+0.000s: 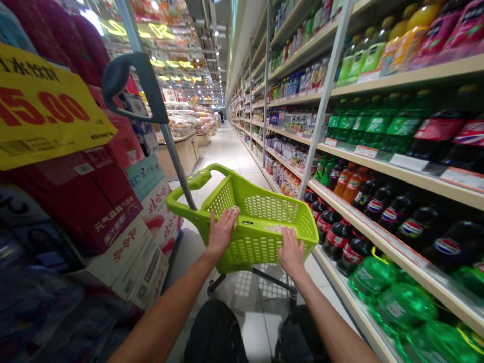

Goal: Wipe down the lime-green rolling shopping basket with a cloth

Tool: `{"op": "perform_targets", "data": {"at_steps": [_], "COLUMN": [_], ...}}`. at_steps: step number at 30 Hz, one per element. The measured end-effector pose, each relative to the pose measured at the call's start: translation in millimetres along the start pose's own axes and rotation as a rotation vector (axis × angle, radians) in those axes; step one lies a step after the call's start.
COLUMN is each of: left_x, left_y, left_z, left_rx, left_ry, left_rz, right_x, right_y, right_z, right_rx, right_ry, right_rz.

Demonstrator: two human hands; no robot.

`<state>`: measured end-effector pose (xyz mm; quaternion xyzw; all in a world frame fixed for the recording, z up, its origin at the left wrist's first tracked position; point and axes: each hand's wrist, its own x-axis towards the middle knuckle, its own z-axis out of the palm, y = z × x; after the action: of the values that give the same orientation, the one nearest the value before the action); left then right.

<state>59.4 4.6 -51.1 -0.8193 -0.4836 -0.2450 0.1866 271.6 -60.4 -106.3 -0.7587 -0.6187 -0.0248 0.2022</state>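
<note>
A lime-green plastic shopping cart (260, 249) stands in front of my knees, its basket walls pierced with small holes. My left hand (222, 229) lies over the near rim at the left, fingers together, with a pale crumpled tissue (237, 210) showing at the fingertips. Farther right, my right hand (292, 250) curls over the same rim. A second pale tissue (277, 229) shows at its fingertips, against the inner side of the wall. Parts of both tissues are hidden under the fingers. Behind the basket's left side rises a grey pole (174, 159) with a dark grey loop handle (153, 91).
Shelves of drink bottles (408, 121) line the right side, with large green bottles (401, 302) at the bottom. Stacked cartons (124, 257) and a yellow price sign (49, 106) stand close at left. A tiled aisle (240, 138) runs ahead past display counters (177, 154).
</note>
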Motion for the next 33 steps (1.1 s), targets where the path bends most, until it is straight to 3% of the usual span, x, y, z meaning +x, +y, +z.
{"op": "perform_targets", "data": {"at_steps": [3,8,10,12,16,18,23,25,27,31,33], "left_x": [-1.7,-1.1,0.4,1.0,-1.2,-2.3,1.8,4.9,6.3,1.8,-1.9], "left_y": [-6.4,46.5,52.0,37.4,-7.4,-9.0,49.8,64.4,58.8,13.9,2.9], "left_z": [-1.3,24.9,25.6,17.2,-4.6,-4.1,27.4,33.3,29.5,8.5,4.3], "left_rx": [0.002,-0.06,-0.065,-0.047,0.014,0.01,-0.075,-0.096,-0.1,-0.055,-0.033], "left_ry": [0.005,-0.083,-0.098,-0.087,-0.023,-0.027,-0.096,-0.102,-0.084,-0.005,0.01], "left_rz": [-0.075,0.115,0.179,0.153,-0.047,-0.051,0.115,0.206,0.234,0.061,0.012], "right_x": [-0.7,-1.0,-0.4,0.2,0.3,-0.1,-0.2,0.1,0.5,0.7,0.7], "right_y": [-4.2,-4.5,-1.5,1.3,1.9,0.4,1.5,4.2,6.5,5.4,2.9], "right_z": [1.1,1.1,0.8,1.0,3.7,4.7,3.3,1.9,1.0,1.8,3.3], "right_rx": [0.006,-0.013,-0.025,-0.033,-0.021,-0.008,-0.007,-0.015,-0.02,-0.015,-0.012], "right_ry": [0.001,0.002,0.002,0.008,0.029,0.036,0.018,0.004,-0.005,0.005,0.016], "right_rz": [0.01,-0.009,-0.028,-0.039,-0.017,-0.006,-0.029,-0.04,-0.045,-0.035,-0.019]}}
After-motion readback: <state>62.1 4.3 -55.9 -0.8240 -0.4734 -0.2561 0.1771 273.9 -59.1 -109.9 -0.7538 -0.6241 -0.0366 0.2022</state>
